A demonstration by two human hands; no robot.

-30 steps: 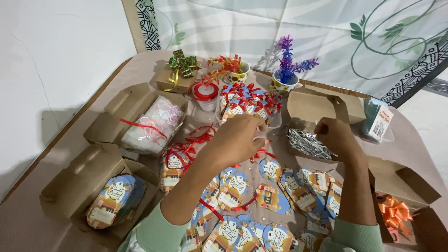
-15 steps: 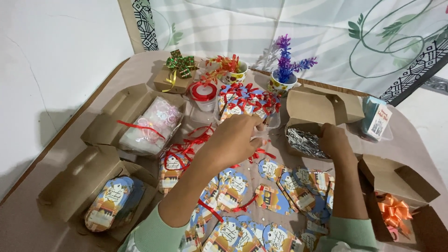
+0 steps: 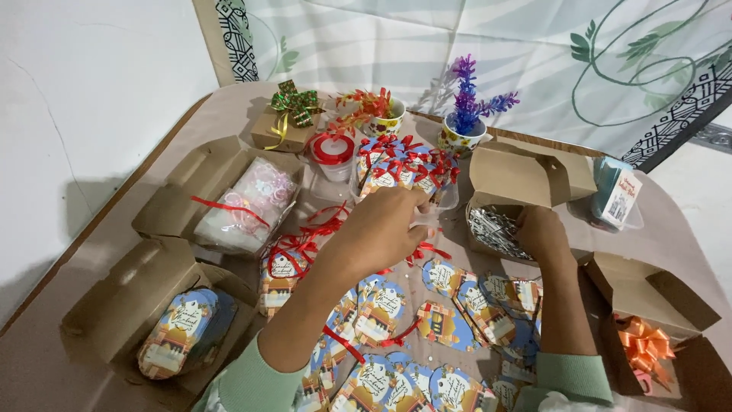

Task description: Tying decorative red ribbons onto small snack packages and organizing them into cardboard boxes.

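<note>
My left hand [image 3: 381,229] hovers over the middle of the table with its fingers pinched on a small pale piece [image 3: 427,219], and a red ribbon [image 3: 429,250] trails just below it. Right behind it stands a clear container of tags with red bows [image 3: 404,169]. My right hand [image 3: 541,233] rests inside an open brown box [image 3: 526,177], its fingertips buried in a heap of silver pieces [image 3: 492,229]. Blue and orange paper tags [image 3: 457,320] lie spread under both forearms.
Open brown boxes ring the table: one with a clear bag [image 3: 244,202], one with stacked tags [image 3: 179,332], one with an orange bow [image 3: 644,343]. At the back stand a small gift box [image 3: 282,126], a red ribbon spool [image 3: 333,149], two cups [image 3: 465,137] and a teal pack [image 3: 616,194].
My right hand has shifted from above the box down into the silver pieces. My left hand has stayed over the table's middle with its fingers pinched.
</note>
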